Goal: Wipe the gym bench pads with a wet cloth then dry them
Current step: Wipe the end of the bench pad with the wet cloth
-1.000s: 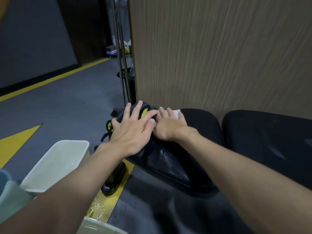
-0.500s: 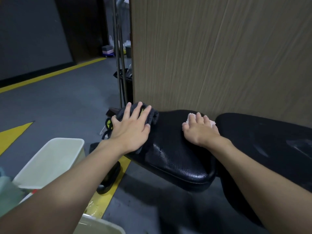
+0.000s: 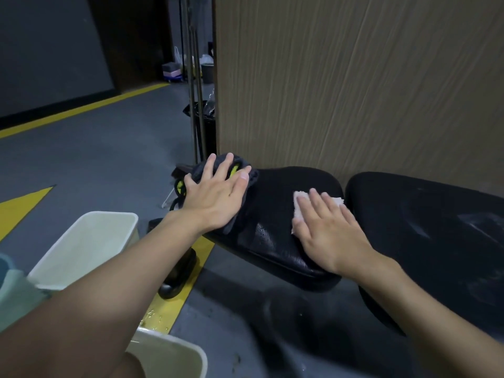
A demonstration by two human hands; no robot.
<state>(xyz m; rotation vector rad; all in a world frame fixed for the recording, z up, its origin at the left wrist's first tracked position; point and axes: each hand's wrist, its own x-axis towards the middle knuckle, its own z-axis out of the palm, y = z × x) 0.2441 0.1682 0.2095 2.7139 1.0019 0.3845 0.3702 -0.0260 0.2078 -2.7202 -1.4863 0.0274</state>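
Fingers [image 3: 317, 204] of the right hand [image 3: 324, 230] lie straight and close together, flat on a white cloth [image 3: 298, 203] at the middle of the seat pad [image 3: 275, 214]. That spreads pressure over the whole cloth, as a wiping stroke needs. The left hand [image 3: 215, 197] rests at the seat pad's far left end, its fingers [image 3: 223, 167] straight and slightly fanned, pinning a dark cloth [image 3: 251, 177] there, probably to steady the bench and keep the second cloth ready. The seat pad's near edge shines as if damp, so I judge the wiping is under way. Just right of the seat pad sits the back pad [image 3: 422, 219], streaked with pale smears. Left of the seat pad and lower stands a white tub [image 3: 90, 241].

Most of the white cloth is hidden under the palm, and which cloth is the wet one cannot be told. Something yellow-green shows beneath the dark cloth, too covered to identify. The back pad is cut off at the frame's right edge.
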